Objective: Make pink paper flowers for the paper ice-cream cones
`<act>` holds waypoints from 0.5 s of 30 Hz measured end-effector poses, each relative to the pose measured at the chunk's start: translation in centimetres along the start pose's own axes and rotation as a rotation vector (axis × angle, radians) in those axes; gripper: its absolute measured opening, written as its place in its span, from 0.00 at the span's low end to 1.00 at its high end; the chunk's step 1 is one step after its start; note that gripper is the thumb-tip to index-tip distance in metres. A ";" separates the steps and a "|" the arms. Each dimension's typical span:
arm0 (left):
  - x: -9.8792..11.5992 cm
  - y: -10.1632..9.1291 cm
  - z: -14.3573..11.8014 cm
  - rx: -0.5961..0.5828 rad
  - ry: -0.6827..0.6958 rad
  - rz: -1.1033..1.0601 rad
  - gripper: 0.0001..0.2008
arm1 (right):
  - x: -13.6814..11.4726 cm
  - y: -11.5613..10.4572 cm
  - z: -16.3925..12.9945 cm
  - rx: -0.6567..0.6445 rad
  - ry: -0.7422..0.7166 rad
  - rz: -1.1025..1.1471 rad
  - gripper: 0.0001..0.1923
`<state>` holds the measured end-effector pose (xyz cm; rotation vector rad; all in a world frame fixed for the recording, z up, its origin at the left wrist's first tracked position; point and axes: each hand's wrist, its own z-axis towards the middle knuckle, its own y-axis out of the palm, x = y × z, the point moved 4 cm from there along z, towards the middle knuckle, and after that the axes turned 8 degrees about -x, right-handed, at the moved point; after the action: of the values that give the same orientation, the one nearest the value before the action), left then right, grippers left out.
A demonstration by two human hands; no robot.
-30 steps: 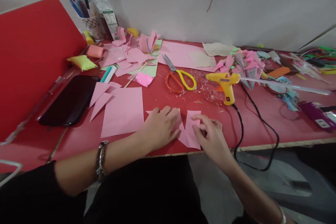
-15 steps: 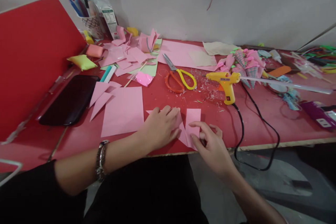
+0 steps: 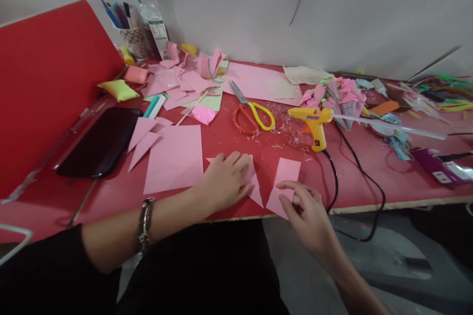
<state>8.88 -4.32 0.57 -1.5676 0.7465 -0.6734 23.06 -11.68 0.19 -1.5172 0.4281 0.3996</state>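
At the table's near edge, the left hand (image 3: 225,179) lies flat, fingers together, pressing a pink paper piece (image 3: 254,188). At three o'clock, apart from it, the right hand's (image 3: 308,211) spread fingertips rest on a pink strip (image 3: 284,184). A yellow glue gun (image 3: 312,123) lies at twelve o'clock, scissors (image 3: 253,113) at eleven.

Two pink paper pieces lie flat near the red table's (image 3: 369,177) front edge. One paper piece (image 3: 285,184), a slanted strip, lies apart to the right of the other piece (image 3: 255,188), a pointed shape.
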 end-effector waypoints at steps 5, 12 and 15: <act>-0.2 -0.4 -0.2 0.030 -0.097 -0.071 0.26 | 0.0 -1.3 -0.1 0.037 0.042 0.046 0.11; 0.0 -1.0 -0.5 0.039 -0.185 -0.173 0.31 | -2.5 -2.8 0.9 0.067 -0.133 0.130 0.13; -0.3 -1.3 -0.5 0.064 -0.182 -0.222 0.36 | -4.2 -3.6 2.3 0.098 -0.167 0.182 0.13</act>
<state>8.39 -4.30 1.95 -1.6415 0.4163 -0.6975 21.31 -9.36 5.48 -1.3424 0.4489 0.6347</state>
